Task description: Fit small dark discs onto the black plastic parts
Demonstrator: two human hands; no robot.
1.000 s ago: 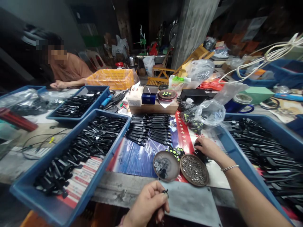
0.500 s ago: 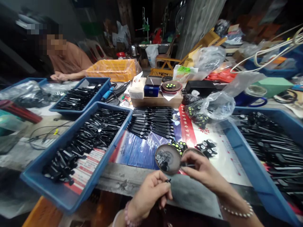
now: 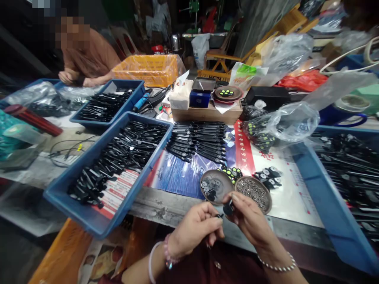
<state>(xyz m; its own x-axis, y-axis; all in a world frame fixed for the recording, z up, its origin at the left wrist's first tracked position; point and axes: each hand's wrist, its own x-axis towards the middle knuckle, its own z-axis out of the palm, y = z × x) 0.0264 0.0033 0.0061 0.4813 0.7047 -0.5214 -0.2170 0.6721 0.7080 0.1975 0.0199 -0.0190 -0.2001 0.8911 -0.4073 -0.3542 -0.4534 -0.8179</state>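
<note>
Fingers of left hand [image 3: 194, 228] pinch a small black plastic part [image 3: 218, 216]; right hand [image 3: 248, 221] fingers pinch another small black piece [image 3: 228, 209] vs. it, both just above desk [image 3: 166, 207] edge. Round brown dish of black buttons [image 3: 213, 185] & round brown dish of metal screws [image 3: 254, 188] sit just beyond.

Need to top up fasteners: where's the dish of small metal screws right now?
In the head view, the dish of screws sits at the table's near edge, just beyond the right hand, touching the brown dish of black parts on its left.
</note>
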